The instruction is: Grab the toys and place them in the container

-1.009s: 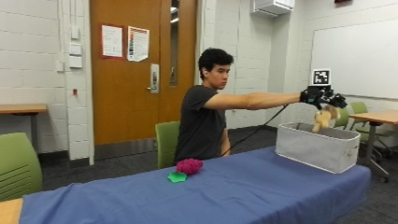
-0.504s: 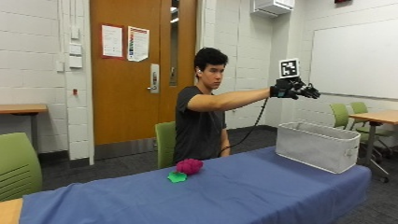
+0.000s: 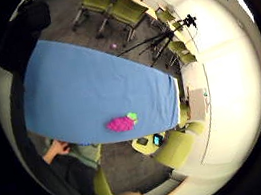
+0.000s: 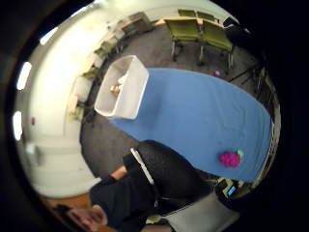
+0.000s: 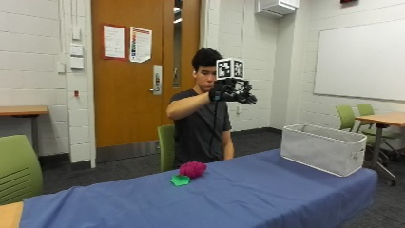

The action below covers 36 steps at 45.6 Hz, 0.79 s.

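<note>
So there's 1 person sitting behind a long table covered in a blue cloth (image 5: pixel 265 190), with the black-gloved right hand (image 5: pixel 233 91) raised in the air at about face height, well above the table and holding nothing. Its fingers look loosely spread and relaxed, not wrapped around anything.

On the table I count 1 toy still out: a magenta bumpy plush raspberry with a green leaf (image 5: pixel 189 171), sitting near the person's edge of the cloth, well apart from the hand. The 2 palm views both look down on it from high up, lying on the blue cloth close to the edge.

At the far end of the table, on the person's right, is 1 light grey rectangular fabric bin (image 5: pixel 323 148), upright and open at the top. The thumb side palm view looks straight down into it, and there's 1 small tan toy (image 4: pixel 115 89) lying inside on the bottom. I can't tell what kind of toy it is.

The person's bare left hand (image 3: pixel 56 149) rests down by the table edge and touches none of the toys.

Around the room: several green chairs (image 5: pixel 19 171), 1 wooden door (image 5: pixel 136 71) behind the person, and 1 whiteboard (image 5: pixel 361 61) on the wall.
</note>
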### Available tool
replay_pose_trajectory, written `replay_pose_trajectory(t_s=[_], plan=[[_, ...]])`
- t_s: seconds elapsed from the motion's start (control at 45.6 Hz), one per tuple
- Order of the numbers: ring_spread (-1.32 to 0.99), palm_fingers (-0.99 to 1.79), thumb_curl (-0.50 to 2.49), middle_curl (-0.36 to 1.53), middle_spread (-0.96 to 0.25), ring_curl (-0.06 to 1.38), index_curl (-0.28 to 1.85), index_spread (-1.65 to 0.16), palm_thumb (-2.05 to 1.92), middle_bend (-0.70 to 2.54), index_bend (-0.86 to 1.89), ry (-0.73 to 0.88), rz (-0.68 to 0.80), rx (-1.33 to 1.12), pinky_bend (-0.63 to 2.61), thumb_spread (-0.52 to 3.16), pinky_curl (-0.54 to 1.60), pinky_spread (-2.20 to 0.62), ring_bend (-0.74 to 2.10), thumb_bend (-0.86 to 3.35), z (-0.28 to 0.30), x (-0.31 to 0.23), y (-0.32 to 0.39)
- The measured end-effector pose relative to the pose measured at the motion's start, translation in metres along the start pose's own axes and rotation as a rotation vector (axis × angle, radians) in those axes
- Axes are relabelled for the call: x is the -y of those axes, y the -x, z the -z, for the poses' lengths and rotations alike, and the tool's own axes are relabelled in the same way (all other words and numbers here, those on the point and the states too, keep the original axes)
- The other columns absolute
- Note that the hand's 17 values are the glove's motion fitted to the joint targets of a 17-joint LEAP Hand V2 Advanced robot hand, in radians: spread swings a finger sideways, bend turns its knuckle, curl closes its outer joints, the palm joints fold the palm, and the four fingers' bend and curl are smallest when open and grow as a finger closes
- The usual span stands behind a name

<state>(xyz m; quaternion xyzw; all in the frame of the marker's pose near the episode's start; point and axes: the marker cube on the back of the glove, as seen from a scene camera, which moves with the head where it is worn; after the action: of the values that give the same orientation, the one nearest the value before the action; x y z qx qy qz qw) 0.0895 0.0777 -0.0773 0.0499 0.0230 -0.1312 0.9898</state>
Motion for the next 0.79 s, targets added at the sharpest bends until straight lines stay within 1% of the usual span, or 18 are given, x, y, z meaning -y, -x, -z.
replay_pose_trajectory(t_s=[0.044, 0.11, 0.329, 0.46, 0.636, 0.789], plan=[[-0.25, 0.09, 0.27, 0.45, -0.06, 0.28, 0.42, -0.16, -0.11, 0.41, 0.25, 0.000, -0.127, -0.030, 0.78, 1.09, 0.33, -0.17, 0.74, -0.08, -0.009, -0.010, -0.022], [-0.26, 0.10, 0.26, 0.45, -0.06, 0.27, 0.43, -0.17, -0.11, 0.40, 0.26, 0.005, -0.185, -0.038, 0.77, 1.09, 0.32, -0.17, 0.72, -0.08, -0.024, -0.028, -0.047], [-0.28, 0.13, 0.22, 0.44, -0.10, 0.26, 0.47, -0.20, -0.12, 0.37, 0.31, 0.023, -0.234, -0.064, 0.69, 1.07, 0.31, -0.16, 0.69, -0.09, -0.093, -0.072, -0.105], [-0.29, 0.14, 0.20, 0.43, -0.10, 0.25, 0.48, -0.22, -0.14, 0.34, 0.34, 0.095, -0.248, -0.067, 0.65, 1.04, 0.31, -0.16, 0.66, -0.10, -0.151, -0.092, -0.126], [-0.31, 0.12, 0.18, 0.43, -0.11, 0.24, 0.50, -0.23, -0.16, 0.33, 0.36, 0.193, -0.252, -0.007, 0.61, 0.98, 0.31, -0.16, 0.61, -0.12, -0.218, -0.117, -0.141], [-0.31, 0.09, 0.17, 0.43, -0.11, 0.22, 0.51, -0.25, -0.17, 0.32, 0.37, 0.241, -0.262, 0.023, 0.57, 0.89, 0.31, -0.15, 0.56, -0.12, -0.250, -0.133, -0.150]])
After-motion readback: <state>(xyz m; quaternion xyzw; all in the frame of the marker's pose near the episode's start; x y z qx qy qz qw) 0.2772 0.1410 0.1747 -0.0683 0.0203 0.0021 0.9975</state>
